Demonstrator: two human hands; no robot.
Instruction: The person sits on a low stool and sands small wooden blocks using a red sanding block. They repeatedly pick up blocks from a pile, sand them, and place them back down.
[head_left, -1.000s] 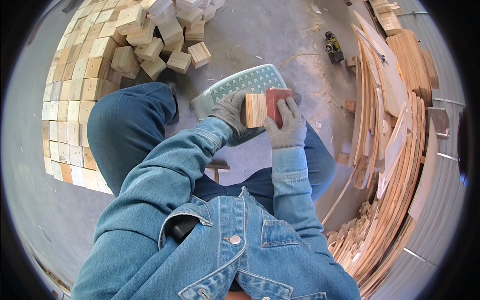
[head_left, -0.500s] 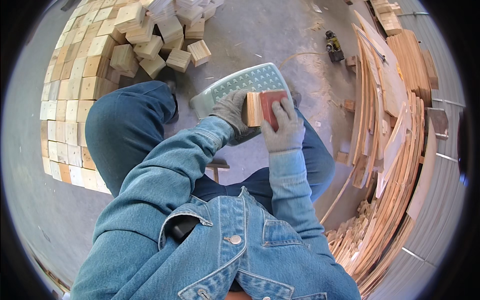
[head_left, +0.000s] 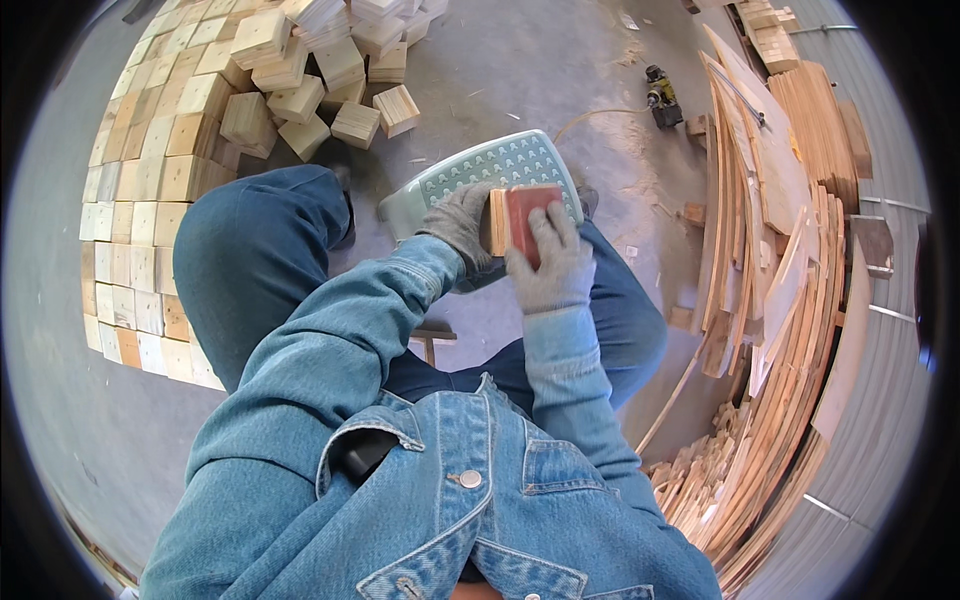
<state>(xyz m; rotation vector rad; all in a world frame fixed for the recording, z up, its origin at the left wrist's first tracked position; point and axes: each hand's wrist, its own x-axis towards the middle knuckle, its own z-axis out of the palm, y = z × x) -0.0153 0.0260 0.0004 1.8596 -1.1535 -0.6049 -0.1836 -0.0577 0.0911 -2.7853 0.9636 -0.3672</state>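
In a grey work glove, my left hand (head_left: 461, 226) is closed on a pale wooden block (head_left: 498, 222), holding it over the stool between my knees. My right hand (head_left: 553, 258), gloved too, grips a reddish-brown sanding block (head_left: 530, 212) and holds it against the right side of the wooden block. Its fingers lie bent over the red surface. Below both hands is a pale green plastic step stool (head_left: 480, 165) with a raised pattern on its top, partly covered by my hands.
Stacked wooden blocks (head_left: 140, 220) stand at the left, with a loose heap of blocks (head_left: 355, 125) beyond my left knee. A cordless drill (head_left: 661, 97) lies on the floor at the far right. Wooden boards and strips (head_left: 800, 300) lean along the right side, above scrap sticks (head_left: 700, 465).
My right hand and the sanding block have moved a little left across the wooden block, so less of its pale side shows. The left hand has hardly moved.
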